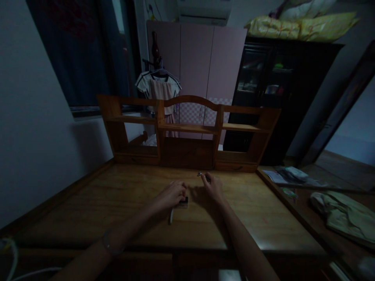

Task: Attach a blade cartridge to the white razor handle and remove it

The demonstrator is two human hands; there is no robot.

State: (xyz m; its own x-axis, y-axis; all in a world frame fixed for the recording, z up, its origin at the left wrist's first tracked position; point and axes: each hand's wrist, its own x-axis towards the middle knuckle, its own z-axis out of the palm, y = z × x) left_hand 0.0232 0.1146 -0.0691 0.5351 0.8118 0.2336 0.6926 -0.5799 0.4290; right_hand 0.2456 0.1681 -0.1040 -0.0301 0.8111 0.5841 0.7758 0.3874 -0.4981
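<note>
My left hand [173, 192] is low over the wooden desk [131, 207], its fingers bent and pressed onto a small flat piece with a black top [184, 200]. A thin white stick-like thing [170, 217] lies just below that hand, partly covered by it. Further right, my right hand [214, 188] is raised above the desktop, closed around a small shiny metal tool [199, 174]. The tool's silver end points out to the left past the thumb; the rest is hidden in the fingers. Dim light hides its exact kind.
A wooden shelf unit [189, 127] stands along the desk's far edge. To the right, a lower brown surface holds papers [275, 176] and a pale cloth bag [348, 212]. White cables [13, 257] hang at the lower left. Pink wardrobe [196, 58] stands behind.
</note>
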